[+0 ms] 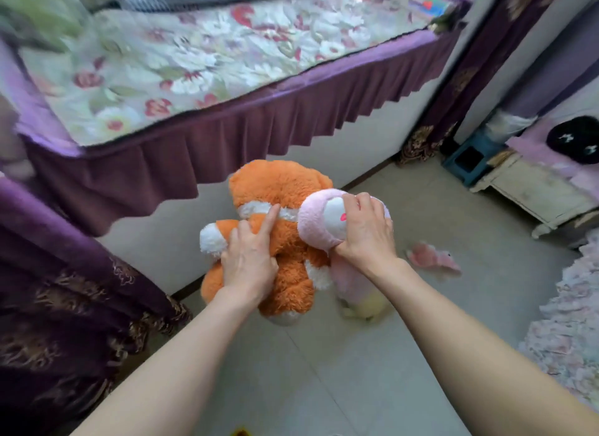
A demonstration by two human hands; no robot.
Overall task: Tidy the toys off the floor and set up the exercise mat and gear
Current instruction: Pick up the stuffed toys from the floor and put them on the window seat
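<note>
An orange and white plush toy (285, 189) is held up above the floor in front of me. My left hand (249, 257) grips its middle, index finger stretched along the fur. My right hand (366, 228) clutches a pink and white plush toy (319, 221) by its head; its pale yellow lower part hangs below my wrist. The two toys press against each other. A small pink plush toy (432, 257) lies on the tiled floor to the right.
A platform bed with a floral cover (194, 62) and purple skirt runs across the back. Purple curtains (48, 306) hang at the left. A white cabinet (534, 195), a blue stool (470, 160) and a frilly fabric edge (573, 322) stand at the right.
</note>
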